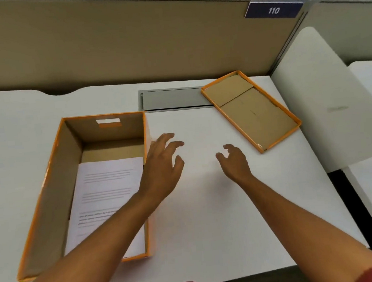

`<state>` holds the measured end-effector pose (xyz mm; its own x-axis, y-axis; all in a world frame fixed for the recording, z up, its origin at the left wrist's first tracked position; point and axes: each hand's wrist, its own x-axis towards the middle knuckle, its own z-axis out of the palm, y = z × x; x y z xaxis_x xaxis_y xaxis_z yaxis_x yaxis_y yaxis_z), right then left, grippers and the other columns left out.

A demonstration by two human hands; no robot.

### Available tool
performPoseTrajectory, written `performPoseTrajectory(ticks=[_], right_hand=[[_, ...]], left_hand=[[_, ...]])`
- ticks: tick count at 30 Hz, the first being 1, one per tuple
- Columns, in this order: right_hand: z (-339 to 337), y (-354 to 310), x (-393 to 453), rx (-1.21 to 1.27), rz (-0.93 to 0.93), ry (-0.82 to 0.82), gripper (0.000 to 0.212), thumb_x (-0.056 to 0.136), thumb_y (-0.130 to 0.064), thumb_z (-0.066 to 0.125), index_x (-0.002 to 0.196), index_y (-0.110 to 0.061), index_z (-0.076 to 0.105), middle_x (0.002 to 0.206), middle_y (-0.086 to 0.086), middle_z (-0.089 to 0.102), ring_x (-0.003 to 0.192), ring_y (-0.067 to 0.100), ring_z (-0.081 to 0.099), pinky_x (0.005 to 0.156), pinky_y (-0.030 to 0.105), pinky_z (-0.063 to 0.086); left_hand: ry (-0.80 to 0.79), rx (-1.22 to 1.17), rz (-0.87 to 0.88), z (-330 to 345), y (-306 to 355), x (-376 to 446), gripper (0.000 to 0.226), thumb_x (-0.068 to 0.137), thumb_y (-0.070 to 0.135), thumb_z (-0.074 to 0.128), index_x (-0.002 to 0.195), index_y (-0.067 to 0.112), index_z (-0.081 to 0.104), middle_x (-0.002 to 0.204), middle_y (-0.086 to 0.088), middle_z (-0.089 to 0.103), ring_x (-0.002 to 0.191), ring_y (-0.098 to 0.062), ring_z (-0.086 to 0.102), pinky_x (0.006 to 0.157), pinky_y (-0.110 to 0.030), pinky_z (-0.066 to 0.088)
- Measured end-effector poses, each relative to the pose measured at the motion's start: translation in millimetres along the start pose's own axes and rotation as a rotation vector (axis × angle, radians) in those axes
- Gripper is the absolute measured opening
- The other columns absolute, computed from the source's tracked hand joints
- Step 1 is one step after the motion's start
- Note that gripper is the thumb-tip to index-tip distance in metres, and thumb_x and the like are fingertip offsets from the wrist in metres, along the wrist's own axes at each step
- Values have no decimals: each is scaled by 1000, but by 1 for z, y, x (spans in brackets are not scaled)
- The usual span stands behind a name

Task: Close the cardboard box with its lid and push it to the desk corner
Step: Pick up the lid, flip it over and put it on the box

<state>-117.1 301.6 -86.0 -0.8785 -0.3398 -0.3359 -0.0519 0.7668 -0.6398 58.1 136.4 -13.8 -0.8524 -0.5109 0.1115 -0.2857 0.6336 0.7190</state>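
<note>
An open cardboard box [57, 191] with orange edges stands on the left of the white desk [209, 217]. Printed paper sheets [104, 191] lie inside it. Its lid [251, 109] lies upside down at the desk's far right, slanted, brown inside up. My left hand [162, 165] hovers just right of the box's right wall, fingers spread, holding nothing; its forearm crosses over the box's near corner. My right hand [235, 161] hovers over bare desk, fingers loosely curled apart, a short way below and left of the lid's near end.
A grey cable hatch [172, 98] is set into the desk at the back, partly under the lid's far end. A beige partition [128, 45] with a "110" sign [273, 10] rises behind. White seats [333, 107] stand beyond the desk's right edge.
</note>
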Motion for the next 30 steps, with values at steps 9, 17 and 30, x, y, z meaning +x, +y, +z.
performPoseTrajectory(ticks=[9, 17, 30], right_hand=[[-56, 66, 75, -531, -74, 10, 74, 100, -38, 55, 162, -7, 31, 167, 20, 32, 154, 40, 29, 122, 54, 28], [-17, 76, 26, -619, -142, -86, 70, 99, -47, 48, 160, -16, 33, 165, 13, 32, 145, 37, 36, 119, 53, 24], [-66, 71, 60, -438, -170, 114, 49, 96, -37, 53, 140, -16, 62, 143, 13, 61, 131, 36, 55, 106, 48, 41]], left_hand=[[-321, 81, -131, 84, 15, 26, 41, 100, 20, 58, 141, 25, 57, 162, 3, 37, 113, -26, 60, 98, -25, 35], [-416, 44, -264, 128, 7, 43, 46, 98, 22, 61, 143, 23, 56, 150, 1, 50, 106, -16, 60, 93, -28, 44], [-412, -47, -375, 181, 23, 101, 79, 100, 24, 65, 165, 19, 20, 163, -16, 39, 135, -34, 54, 111, -44, 45]])
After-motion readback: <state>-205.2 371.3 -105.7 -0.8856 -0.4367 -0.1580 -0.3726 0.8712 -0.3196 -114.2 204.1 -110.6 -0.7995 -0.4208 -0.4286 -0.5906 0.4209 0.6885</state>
